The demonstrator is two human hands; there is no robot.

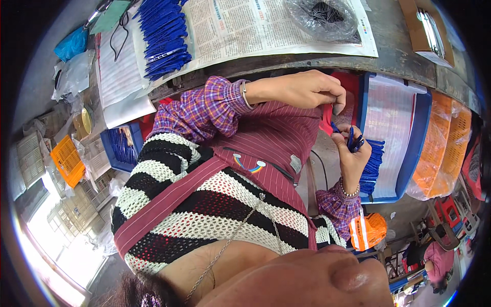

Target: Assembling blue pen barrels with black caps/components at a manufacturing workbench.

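Both grips are closed: the left hand on a red strip whose long axis runs down toward the right hand, just below and rightward, clamped on slim blue pieces and nearer the blue tray.

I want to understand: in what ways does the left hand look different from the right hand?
The left hand wears a smooth metal bangle, while the right hand wears a bead bracelet.
The left hand holds a red piece, but the right hand holds slim blue pieces.
The left hand appears higher in the picture than the right hand.
Both have purple plaid sleeves.
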